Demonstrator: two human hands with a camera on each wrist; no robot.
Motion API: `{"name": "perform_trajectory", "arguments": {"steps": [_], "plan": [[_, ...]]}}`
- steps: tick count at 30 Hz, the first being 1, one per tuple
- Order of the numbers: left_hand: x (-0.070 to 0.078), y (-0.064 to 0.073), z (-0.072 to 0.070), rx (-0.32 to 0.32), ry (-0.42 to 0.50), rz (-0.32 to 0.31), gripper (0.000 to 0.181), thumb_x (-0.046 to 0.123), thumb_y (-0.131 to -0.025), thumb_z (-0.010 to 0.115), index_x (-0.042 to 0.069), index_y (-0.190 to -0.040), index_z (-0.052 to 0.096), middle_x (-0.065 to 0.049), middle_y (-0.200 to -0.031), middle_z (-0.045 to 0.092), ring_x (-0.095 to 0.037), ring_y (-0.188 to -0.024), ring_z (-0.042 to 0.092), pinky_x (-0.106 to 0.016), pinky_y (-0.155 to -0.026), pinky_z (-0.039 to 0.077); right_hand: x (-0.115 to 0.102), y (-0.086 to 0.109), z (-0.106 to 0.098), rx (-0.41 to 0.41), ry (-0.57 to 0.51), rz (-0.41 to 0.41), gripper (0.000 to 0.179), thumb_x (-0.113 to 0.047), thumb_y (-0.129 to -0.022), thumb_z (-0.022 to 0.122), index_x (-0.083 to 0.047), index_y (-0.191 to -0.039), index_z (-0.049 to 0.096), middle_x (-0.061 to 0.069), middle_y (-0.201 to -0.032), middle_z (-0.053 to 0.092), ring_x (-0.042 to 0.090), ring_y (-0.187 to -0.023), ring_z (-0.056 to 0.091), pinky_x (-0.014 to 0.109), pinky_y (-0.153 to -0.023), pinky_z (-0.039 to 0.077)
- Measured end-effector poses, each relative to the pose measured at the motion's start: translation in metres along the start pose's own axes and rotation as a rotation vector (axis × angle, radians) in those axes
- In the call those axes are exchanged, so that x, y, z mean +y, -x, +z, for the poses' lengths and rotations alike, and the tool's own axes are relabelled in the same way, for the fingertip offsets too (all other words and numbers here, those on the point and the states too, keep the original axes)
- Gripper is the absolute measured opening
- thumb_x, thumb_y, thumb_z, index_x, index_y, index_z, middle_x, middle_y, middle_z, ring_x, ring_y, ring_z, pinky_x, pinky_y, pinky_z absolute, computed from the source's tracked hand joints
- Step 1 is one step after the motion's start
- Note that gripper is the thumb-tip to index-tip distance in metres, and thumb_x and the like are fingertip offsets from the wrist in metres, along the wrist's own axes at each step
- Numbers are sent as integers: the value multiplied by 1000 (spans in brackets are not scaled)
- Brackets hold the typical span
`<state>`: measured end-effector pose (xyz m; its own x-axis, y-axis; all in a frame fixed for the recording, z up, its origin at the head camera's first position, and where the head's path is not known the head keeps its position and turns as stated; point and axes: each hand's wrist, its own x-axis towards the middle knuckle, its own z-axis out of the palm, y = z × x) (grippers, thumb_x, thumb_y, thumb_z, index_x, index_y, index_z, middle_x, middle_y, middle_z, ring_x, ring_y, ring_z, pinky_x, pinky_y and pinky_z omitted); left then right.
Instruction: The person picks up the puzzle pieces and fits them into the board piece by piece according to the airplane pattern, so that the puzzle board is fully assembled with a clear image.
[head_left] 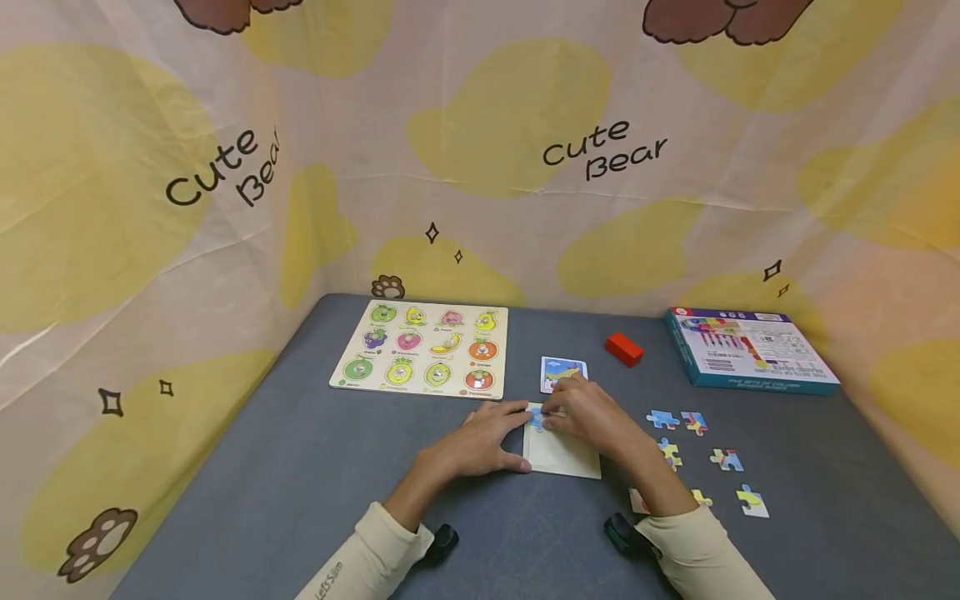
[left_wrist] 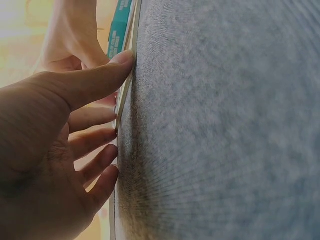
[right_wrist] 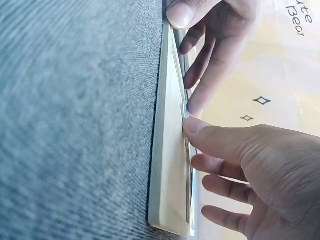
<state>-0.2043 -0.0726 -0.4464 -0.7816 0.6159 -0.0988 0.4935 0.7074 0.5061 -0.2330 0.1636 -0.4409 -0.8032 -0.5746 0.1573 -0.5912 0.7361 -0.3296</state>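
A small pale wooden puzzle tray (head_left: pixel 562 458) lies flat in front of me in the head view. My left hand (head_left: pixel 480 437) rests along its left side, thumb at the near corner and fingertips by the far corner. In the left wrist view that thumb (left_wrist: pixel 121 59) lies against the tray's edge, fingers loosely extended. My right hand (head_left: pixel 588 417) pinches a blue jigsaw piece (head_left: pixel 536 418) over the tray's far left corner. From the right wrist, its thumb (right_wrist: pixel 195 126) touches the piece's edge; the other fingertips are partly hidden.
Several loose jigsaw pieces (head_left: pixel 727 459) lie right of the tray, some partly behind my right forearm. Beyond the tray is a picture card (head_left: pixel 553 371). A red block (head_left: pixel 624 349), a boxed set (head_left: pixel 757 354) and a fruit board (head_left: pixel 420 367) sit farther back.
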Motion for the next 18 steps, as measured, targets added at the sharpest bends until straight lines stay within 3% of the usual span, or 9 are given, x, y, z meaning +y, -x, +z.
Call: {"name": "perform_trajectory", "arguments": {"steps": [10,18], "plan": [[5,1,-2,-20,-32,37,69,39,-98,76,21,-159,51,-3,-169,39,-33,-151,37,-59,-118,33,2,3,3,49,45,16,20,-22,-90,85,-10,-106,84,7,-111,76,29,-111,64,57,-94,52],[7,2,-2,-36,-68,49,66,37,-100,74,21,-160,51,2,-166,43,-29,-149,38,-55,-115,35,6,7,-3,28,-14,70,24,-26,-93,82,-11,-111,83,7,-115,76,31,-111,65,59,-96,49]]}}
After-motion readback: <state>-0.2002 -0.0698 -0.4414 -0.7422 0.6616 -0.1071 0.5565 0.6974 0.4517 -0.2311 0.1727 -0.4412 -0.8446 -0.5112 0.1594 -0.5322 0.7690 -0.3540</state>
